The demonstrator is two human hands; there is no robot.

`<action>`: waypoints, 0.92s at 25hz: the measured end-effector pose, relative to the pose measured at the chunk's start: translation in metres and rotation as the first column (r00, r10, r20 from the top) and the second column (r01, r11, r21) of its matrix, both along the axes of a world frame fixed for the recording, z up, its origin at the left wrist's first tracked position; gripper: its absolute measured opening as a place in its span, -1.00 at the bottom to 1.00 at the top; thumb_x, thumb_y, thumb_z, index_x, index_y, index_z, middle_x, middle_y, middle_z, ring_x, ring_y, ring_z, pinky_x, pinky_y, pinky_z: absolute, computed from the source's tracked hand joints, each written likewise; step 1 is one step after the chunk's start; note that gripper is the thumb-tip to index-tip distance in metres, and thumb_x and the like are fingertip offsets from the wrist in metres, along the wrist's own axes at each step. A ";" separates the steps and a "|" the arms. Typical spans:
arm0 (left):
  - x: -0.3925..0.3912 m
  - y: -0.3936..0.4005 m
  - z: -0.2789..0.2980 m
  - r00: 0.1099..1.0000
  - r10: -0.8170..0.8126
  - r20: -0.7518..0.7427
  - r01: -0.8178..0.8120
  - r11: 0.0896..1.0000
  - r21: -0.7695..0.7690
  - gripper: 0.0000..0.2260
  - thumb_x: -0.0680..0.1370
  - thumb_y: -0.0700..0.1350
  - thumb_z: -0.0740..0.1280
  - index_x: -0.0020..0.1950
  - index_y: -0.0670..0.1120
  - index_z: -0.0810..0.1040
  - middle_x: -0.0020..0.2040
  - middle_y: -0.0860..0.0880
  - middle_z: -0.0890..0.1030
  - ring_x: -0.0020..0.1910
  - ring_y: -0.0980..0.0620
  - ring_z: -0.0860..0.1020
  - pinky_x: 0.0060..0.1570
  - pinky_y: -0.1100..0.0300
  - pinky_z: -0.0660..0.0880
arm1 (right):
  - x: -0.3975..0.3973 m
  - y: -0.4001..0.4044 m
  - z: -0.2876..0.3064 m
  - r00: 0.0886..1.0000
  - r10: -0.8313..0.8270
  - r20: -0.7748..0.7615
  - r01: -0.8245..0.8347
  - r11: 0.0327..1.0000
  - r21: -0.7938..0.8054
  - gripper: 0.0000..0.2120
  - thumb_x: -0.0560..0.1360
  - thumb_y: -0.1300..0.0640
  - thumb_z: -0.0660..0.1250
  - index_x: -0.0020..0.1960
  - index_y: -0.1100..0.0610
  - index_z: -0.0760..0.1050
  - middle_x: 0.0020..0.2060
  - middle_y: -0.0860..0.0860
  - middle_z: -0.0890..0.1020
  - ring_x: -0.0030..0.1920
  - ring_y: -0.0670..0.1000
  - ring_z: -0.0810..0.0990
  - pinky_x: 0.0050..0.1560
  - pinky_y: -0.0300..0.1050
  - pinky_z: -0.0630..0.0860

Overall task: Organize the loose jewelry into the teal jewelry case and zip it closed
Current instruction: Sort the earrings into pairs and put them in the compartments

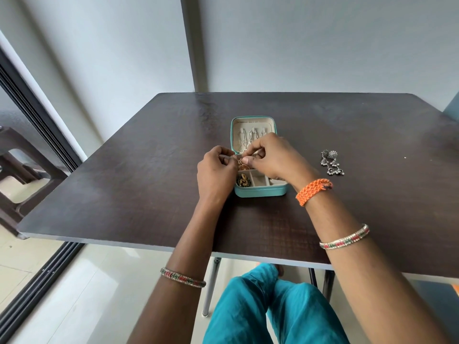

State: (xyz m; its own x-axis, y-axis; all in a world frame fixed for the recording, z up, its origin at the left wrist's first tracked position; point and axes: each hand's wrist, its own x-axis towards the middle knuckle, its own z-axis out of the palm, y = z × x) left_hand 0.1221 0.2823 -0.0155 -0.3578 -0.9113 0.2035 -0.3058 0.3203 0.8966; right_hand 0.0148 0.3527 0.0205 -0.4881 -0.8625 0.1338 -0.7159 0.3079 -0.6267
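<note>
A small teal zip-around jewelry case (260, 192) lies open on the dark brown wooden table (139, 175), its cream-lined lid (253, 125) tipped back and hung with silver chains (244, 140). Both hands meet just above the case's divided tray. The left hand (216, 170) has its fingers curled in and the right hand (270, 157) pinches with thumb and fingertips; between them they hold a small gold ornate earring (241, 165) (its exact shape is hard to make out behind the fingers). A green-and-gold jewelry piece (243, 181) sits in the tray's near-left compartment, beside cream compartments. Well apart to the right on the table lies a pair of silver dangling earrings (331, 162). The right wrist wears an orange woven band (314, 191).
</note>
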 end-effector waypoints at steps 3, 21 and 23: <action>0.000 0.001 0.000 1.000 -0.006 0.015 0.007 1.000 -0.020 -0.91 0.50 -0.17 0.30 -0.07 -0.06 0.59 -0.33 0.11 0.57 -0.25 0.13 0.58 -0.16 0.13 0.55 | 0.000 -0.003 -0.004 1.000 -0.002 -0.025 0.002 1.000 0.018 -0.92 0.49 0.12 0.39 -0.03 0.07 0.59 -0.32 -0.05 0.44 -0.37 -0.16 0.38 -0.42 -0.30 0.24; -0.004 0.016 0.007 0.995 -0.021 -0.099 -0.011 0.949 -0.314 -0.84 0.50 -0.15 0.22 -0.05 -0.03 0.59 -0.16 0.04 0.62 -0.19 0.02 0.54 -0.22 0.13 0.50 | -0.045 0.048 0.004 0.970 -0.194 0.146 0.232 0.915 -0.330 -0.89 0.46 0.19 0.34 -0.20 0.11 0.62 -0.39 -0.05 0.61 -0.47 -0.26 0.50 -0.32 -0.35 0.41; -0.012 0.031 0.019 0.996 -0.077 -0.049 0.049 0.907 -0.418 -0.84 0.50 -0.12 0.21 -0.04 -0.01 0.58 -0.17 0.06 0.62 -0.14 0.00 0.53 -0.20 0.15 0.46 | -0.075 0.068 0.006 0.937 -0.279 0.211 0.342 0.862 -0.375 -0.85 0.45 0.16 0.34 -0.29 0.04 0.57 -0.42 -0.01 0.61 -0.54 -0.27 0.47 -0.37 -0.33 0.40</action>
